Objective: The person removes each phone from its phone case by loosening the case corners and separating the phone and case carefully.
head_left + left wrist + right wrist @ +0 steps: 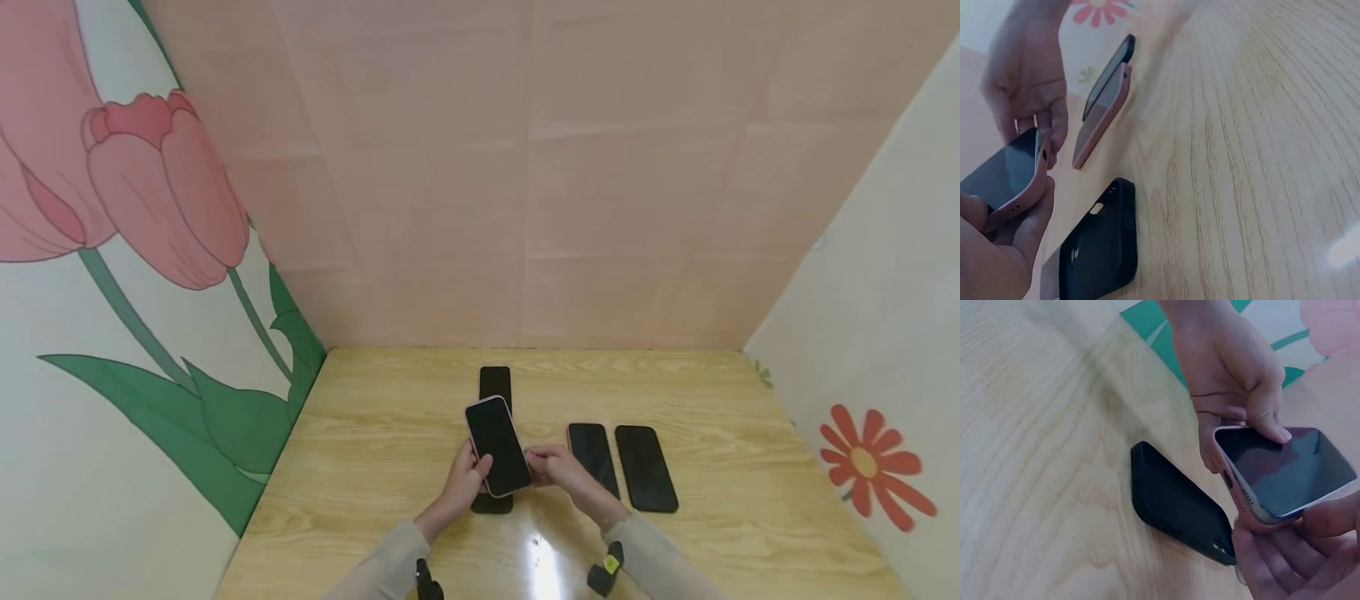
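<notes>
Both hands hold a dark-screened phone [498,446] that sits in a pink phone case [1237,500]. My left hand [463,485] grips its left side, thumb on the screen and fingers underneath. At the opposite side, my right hand [553,467] pinches the lower right edge, with fingers under the case. Along that edge in the right wrist view, the phone's silver side shows above the case rim. Below the held phone lies an open black phone case [1100,244], inner side up, with a camera cutout. Much of it is hidden from the head view.
Right of the hands, a phone with a pink edge [589,450] and a black phone [647,468] lie side by side on the wooden table [390,417]. A black flat object [495,380] shows behind the held phone. Flower-printed walls [150,375] flank the table.
</notes>
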`<state>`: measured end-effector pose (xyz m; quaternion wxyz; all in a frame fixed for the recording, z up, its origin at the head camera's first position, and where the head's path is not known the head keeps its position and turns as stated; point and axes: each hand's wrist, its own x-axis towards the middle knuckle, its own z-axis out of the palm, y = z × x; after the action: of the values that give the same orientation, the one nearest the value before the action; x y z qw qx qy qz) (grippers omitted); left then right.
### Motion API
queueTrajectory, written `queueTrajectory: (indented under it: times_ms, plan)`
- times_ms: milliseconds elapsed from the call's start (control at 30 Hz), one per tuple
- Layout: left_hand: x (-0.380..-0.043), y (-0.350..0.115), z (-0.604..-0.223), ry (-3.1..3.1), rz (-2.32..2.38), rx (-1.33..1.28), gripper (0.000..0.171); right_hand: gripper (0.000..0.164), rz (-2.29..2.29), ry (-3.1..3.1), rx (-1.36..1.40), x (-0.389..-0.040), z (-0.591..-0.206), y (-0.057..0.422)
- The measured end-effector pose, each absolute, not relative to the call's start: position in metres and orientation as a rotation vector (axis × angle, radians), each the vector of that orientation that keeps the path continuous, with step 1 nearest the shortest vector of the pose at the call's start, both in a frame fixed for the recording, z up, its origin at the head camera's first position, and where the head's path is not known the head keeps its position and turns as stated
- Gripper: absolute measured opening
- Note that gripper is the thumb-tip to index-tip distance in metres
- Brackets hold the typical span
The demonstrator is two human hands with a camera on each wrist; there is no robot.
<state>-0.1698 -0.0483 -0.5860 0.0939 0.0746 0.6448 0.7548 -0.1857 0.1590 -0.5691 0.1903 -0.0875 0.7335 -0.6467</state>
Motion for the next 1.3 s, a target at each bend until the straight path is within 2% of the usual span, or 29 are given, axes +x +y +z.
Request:
queueTrajectory:
  times_ms: [167, 333, 633, 967, 1300]
  plan:
    - [-0.17, -0.047, -0.588, 1.92, 2.222, 0.238, 0.04, 0.019, -1.873, 2.469, -0.274, -0.181, -0.572, 0.152]
    - [-0.168, -0.045, -0.589, 1.964, 2.181, 0.232, 0.034, 0.015, -1.832, 2.787, -0.263, -0.176, -0.576, 0.144]
    - [-0.168, -0.048, -0.59, 1.951, 2.175, 0.232, 0.045, 0.022, -1.829, 2.715, -0.247, -0.176, -0.575, 0.135]
    - [-0.169, -0.048, -0.59, 1.994, 2.134, 0.249, 0.037, 0.016, -1.783, 2.661, -0.139, -0.179, -0.572, 0.135]
    - [-0.168, -0.049, -0.595, 1.987, 2.129, 0.223, 0.041, 0.019, -1.784, 2.613, -0.108, -0.178, -0.575, 0.135]
